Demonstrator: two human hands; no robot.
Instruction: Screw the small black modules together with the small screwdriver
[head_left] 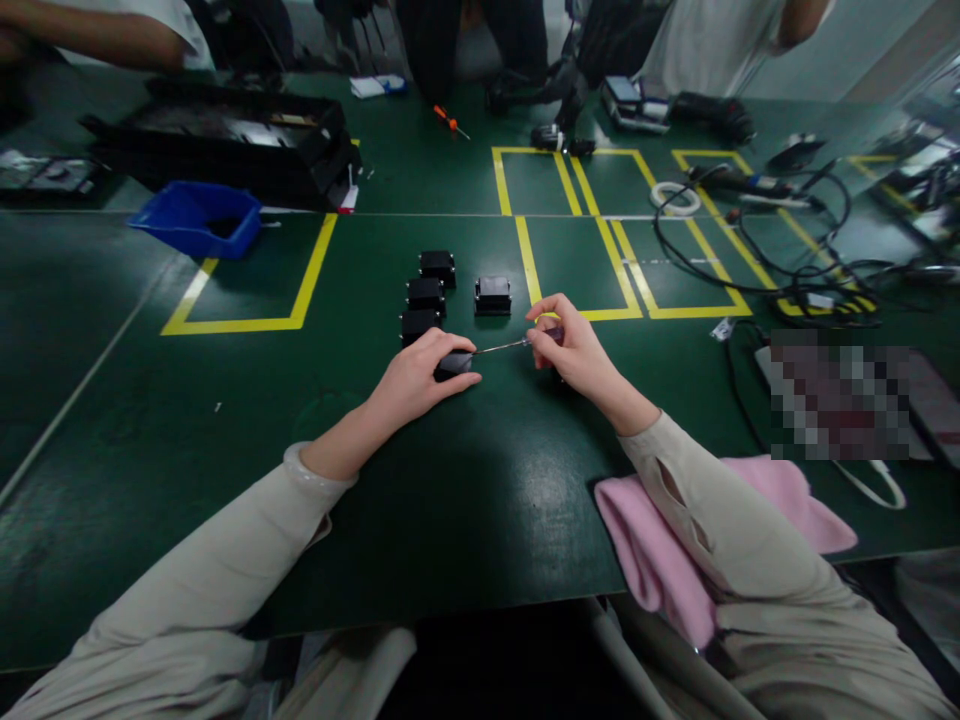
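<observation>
My left hand (416,378) is closed over a small black part (454,364) that lies on the green table (465,480). My right hand (570,345) pinches the purple handle of a thin screwdriver (504,346). Its metal shaft runs left, and the tip touches the black part. Just beyond my left hand three black box-shaped parts (426,296) sit in a short column. A further black box (493,295) stands alone to their right.
A blue bin (196,217) and black trays (232,135) stand at the far left. Yellow tape outlines (634,235), black cables (780,250) and a white tape ring (675,197) fill the far right. A pink cloth (660,545) lies under my right forearm. Other people stand across the table.
</observation>
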